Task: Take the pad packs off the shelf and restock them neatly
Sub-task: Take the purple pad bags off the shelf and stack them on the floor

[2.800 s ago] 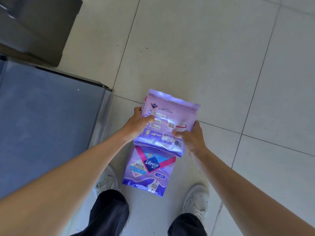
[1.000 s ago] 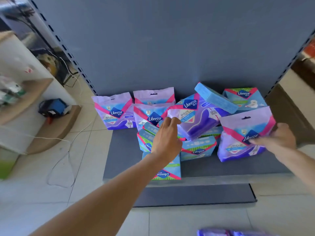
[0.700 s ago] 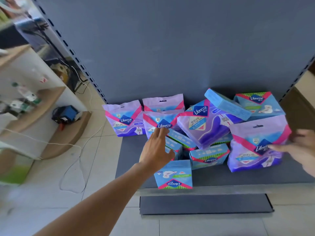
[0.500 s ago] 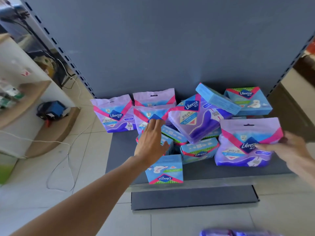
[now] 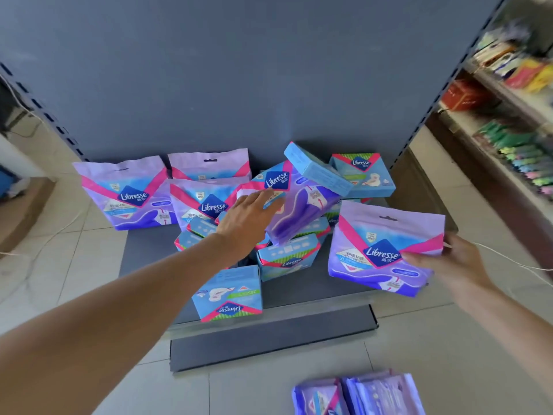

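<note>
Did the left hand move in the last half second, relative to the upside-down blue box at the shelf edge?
Yes. The left hand shifted right, beyond the upside-down blue box, onto the tilted purple plastic pack.

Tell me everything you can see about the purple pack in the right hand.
The purple pack is a soft, glossy plastic pouch: lilac top with a hang slot, pink V stripes, a blue Libresse diamond, purple base. It stands upright, front toward the camera, over the right front of the grey shelf. The right hand pinches its right edge; whether its base rests there is unclear.
</note>
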